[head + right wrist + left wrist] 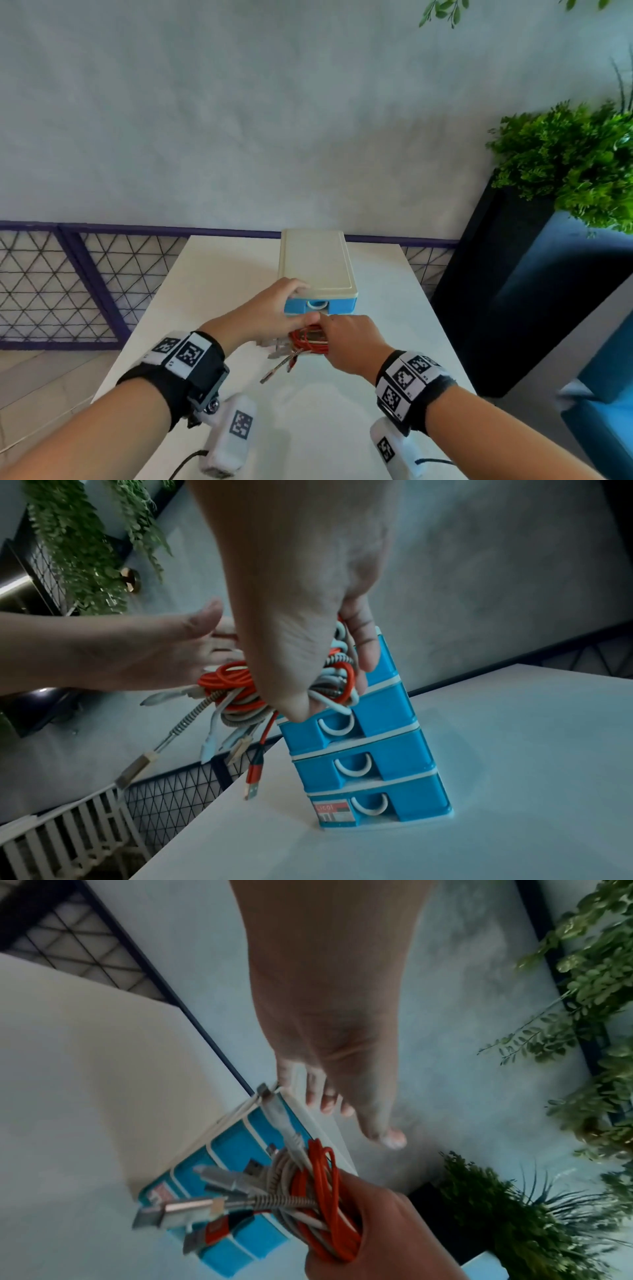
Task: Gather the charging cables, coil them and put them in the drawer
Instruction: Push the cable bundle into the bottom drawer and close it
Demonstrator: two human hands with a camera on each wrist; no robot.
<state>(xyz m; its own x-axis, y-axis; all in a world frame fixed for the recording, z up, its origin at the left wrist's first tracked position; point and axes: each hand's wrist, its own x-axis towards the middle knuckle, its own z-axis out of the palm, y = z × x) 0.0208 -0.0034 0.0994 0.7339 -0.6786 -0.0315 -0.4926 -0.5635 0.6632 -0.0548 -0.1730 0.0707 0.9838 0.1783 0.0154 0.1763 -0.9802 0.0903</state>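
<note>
A bundle of coiled charging cables (308, 341), orange, white and braided, hangs in my right hand (342, 339), which grips it just in front of the blue drawer unit (337, 305). Loose plug ends dangle from the cables (236, 685) below my right hand (308, 642). The drawer unit (394, 750) stands upright on the white table (219, 291), and its visible drawers with white handles are pushed in. My left hand (291, 301) rests with straight fingers on the unit's cream top at the near left corner. The left hand (342, 1083) holds nothing.
A black planter (513, 291) with a green plant (565, 161) stands right of the table. A purple-framed wire mesh fence (51, 281) runs behind and to the left. A grey wall is behind the table. A blue seat (599, 394) sits at the far right.
</note>
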